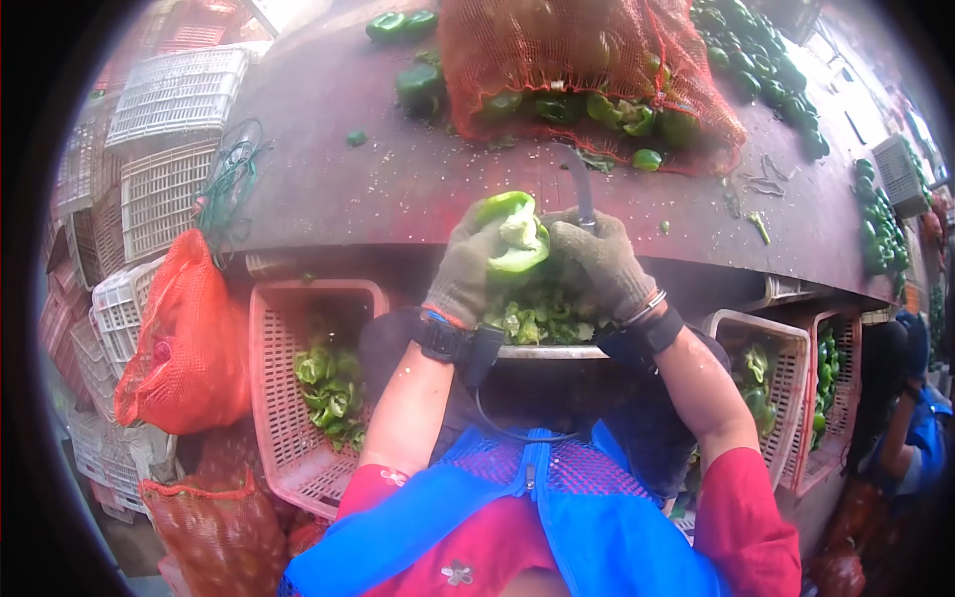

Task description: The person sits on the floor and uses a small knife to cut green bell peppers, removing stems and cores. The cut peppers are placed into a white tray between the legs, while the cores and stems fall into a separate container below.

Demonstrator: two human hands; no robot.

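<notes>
Both of my hands wear grey knitted gloves. My left hand holds a green bell pepper that is cut open, its pale core showing. Close to its right side, my right hand grips a tool with a curved grey blade, likely a knife, pointing away from me. Below my hands, a container with a pale rim holds green pepper scraps. Beyond them on the reddish table, a red mesh sack lies with green peppers at its mouth.
A pink crate with pepper pieces stands at left, near a red mesh bag and stacked white crates. More crates stand at right. Green peppers are heaped along the table's right side. A co-worker's arm shows at far right.
</notes>
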